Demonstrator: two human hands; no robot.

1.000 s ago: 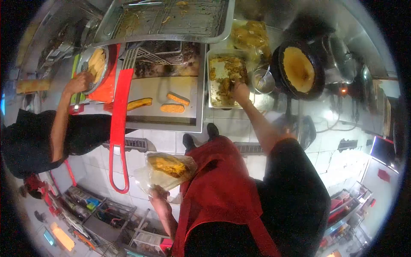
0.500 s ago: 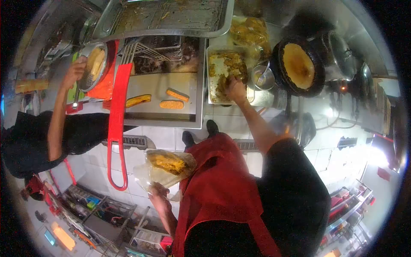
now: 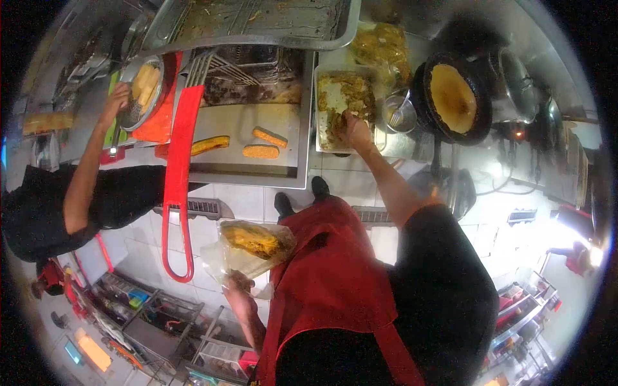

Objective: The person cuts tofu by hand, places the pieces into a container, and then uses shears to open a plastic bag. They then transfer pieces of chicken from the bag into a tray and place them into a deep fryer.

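My left hand point(image 3: 239, 289) grips the lower edge of a clear plastic bag point(image 3: 212, 257) at my left side. Yellow-orange food with browned patches point(image 3: 256, 240) lies in the bag's mouth. My right hand point(image 3: 357, 133) reaches into a clear rectangular container point(image 3: 327, 151), fingers drawn together at the yellow-brown food pieces point(image 3: 360, 96) in it. What lies between those fingertips is hidden. Just right of this container stands a small metal bowl point(image 3: 407, 122) with a fork point(image 3: 398, 114) in it.
A flatbread sits in a black pan point(image 3: 484, 112). The griddle point(image 3: 244, 125) carries several browned pieces, with a red-handled slotted turner point(image 3: 178, 167) in front. At left a co-worker's hand point(image 3: 116, 103) holds a round pan point(image 3: 132, 118) of yellow sticks. A metal tray point(image 3: 257, 44) sits above.
My right hand has shifted slightly within the container, its fingers now more gathered near the lower middle. The bag in my left hand is nearly still. The whole view has moved slightly.
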